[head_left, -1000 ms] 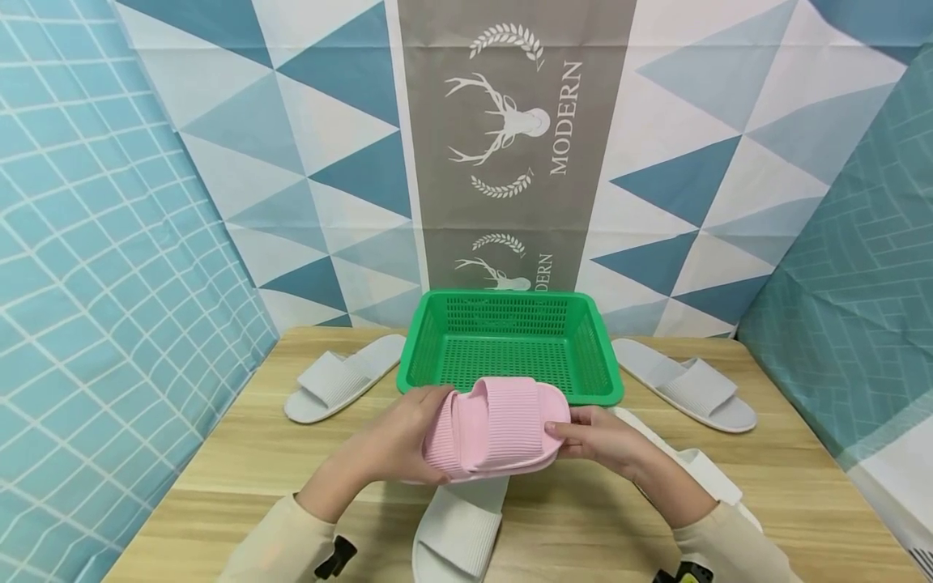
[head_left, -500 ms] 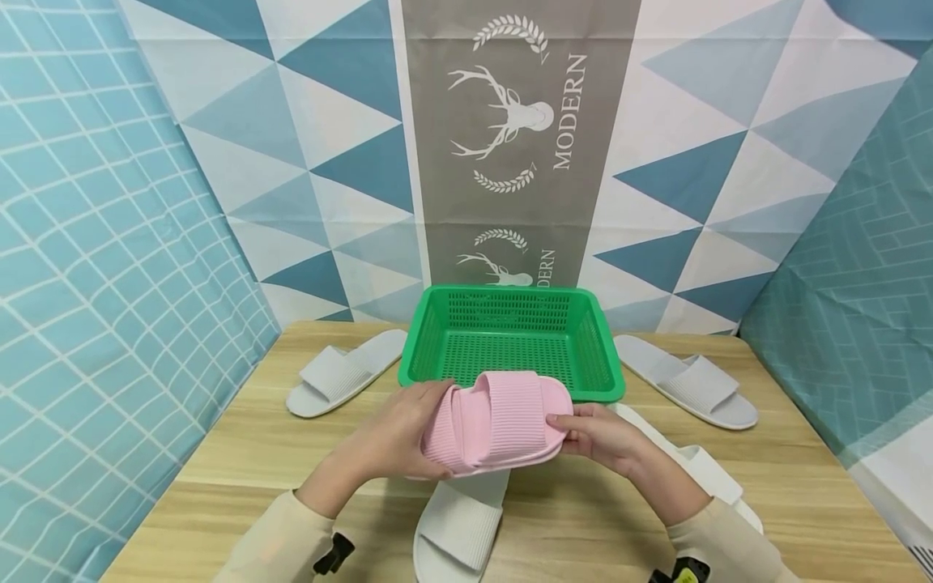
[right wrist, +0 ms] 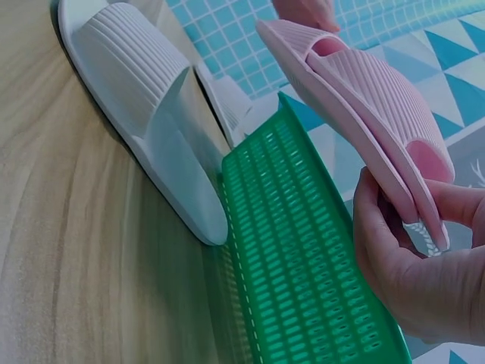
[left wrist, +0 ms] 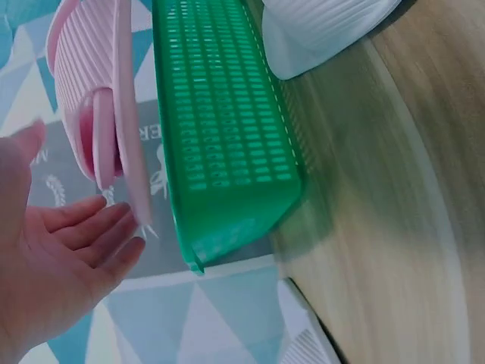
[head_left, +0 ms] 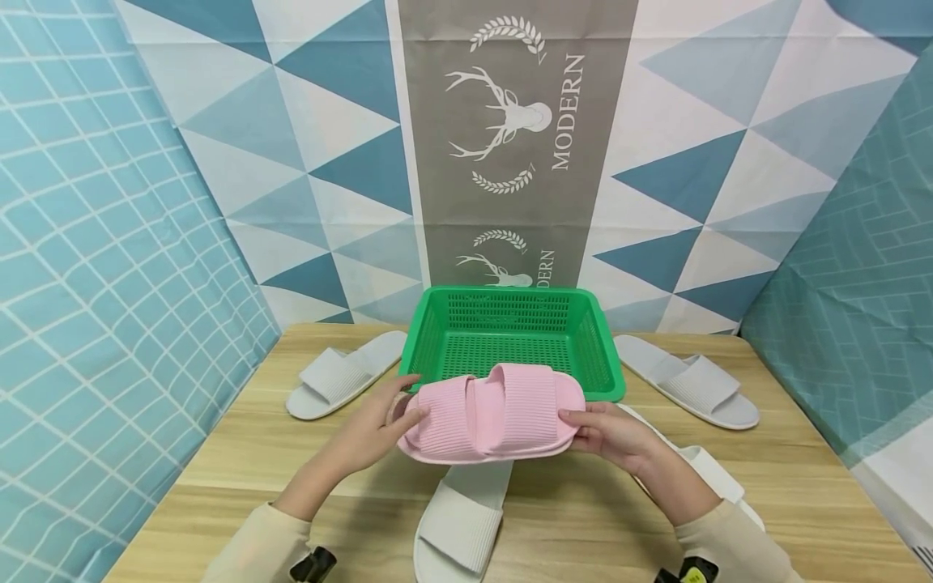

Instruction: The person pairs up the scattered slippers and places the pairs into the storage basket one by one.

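Observation:
A pair of pink slippers (head_left: 528, 409) with ribbed straps is held in the air before the green basket, one sole partly stacked over the other. My right hand (head_left: 619, 437) pinches their right end, thumb on top and fingers beneath, as the right wrist view shows of the slippers (right wrist: 371, 121). At the left end, my left hand (head_left: 372, 429) is spread around the slippers. In the left wrist view, the palm of that hand (left wrist: 61, 280) faces up, its fingers extended right by the slippers' end. Below the pair lies a white slipper (head_left: 462, 526), partly covered by it.
The green basket (head_left: 503, 308) stands at the back of the wooden table (head_left: 255, 486). Greyish-white slippers lie beside it, a left one (head_left: 335, 376) and a right one (head_left: 700, 389). Another white slipper (head_left: 710, 474) is partly behind my right arm. Patterned cloth surrounds the table.
My left hand has loosened and moved left to the slippers' end, uncovering the left strap. The pink pair has shifted slightly right and up, still in my right hand.

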`<state>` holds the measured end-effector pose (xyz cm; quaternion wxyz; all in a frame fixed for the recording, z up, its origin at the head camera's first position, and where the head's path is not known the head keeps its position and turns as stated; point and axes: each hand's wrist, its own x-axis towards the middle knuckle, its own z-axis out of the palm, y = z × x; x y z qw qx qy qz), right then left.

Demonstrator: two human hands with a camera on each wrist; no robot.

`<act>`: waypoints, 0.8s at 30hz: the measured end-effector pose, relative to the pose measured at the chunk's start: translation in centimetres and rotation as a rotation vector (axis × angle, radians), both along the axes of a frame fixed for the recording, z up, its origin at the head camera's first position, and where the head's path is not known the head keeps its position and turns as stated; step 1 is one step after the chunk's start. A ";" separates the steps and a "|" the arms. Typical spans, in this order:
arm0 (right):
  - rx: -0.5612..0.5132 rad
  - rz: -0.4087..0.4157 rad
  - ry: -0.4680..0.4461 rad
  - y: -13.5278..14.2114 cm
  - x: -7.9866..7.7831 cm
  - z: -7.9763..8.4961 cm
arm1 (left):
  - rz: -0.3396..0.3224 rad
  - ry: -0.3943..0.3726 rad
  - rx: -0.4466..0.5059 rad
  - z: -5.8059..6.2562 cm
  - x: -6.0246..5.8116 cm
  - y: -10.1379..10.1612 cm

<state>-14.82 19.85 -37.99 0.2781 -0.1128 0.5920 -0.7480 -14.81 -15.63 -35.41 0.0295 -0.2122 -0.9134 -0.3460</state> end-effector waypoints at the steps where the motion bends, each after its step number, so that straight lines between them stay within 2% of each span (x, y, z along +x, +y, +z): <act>1: -0.002 0.001 0.003 0.1 0.0 0.0 | 0.012 -0.012 0.021 -0.1 -0.1 -0.2; 5: -0.021 0.004 0.002 0.2 -0.1 0.3 | 0.039 -0.020 0.065 -0.4 -0.4 -0.6; 7: -0.026 0.005 -0.003 0.3 -0.1 0.5 | 0.058 -0.048 0.088 -0.5 -0.6 -0.7; 14: -0.013 -0.006 -0.030 0.3 0.0 0.9 | 0.159 -0.223 0.150 -0.5 -0.8 -1.1; 18: 0.000 -0.013 -0.037 0.3 0.0 1.1 | 0.145 -0.415 0.316 -0.4 -0.8 -1.1; 21: 0.000 -0.011 -0.038 0.4 0.0 1.2 | 0.087 -0.561 0.453 -0.4 -1.0 -1.1; 24: -0.004 -0.008 -0.035 0.4 -0.1 1.1 | 0.036 -0.632 0.523 -0.4 -1.2 -1.1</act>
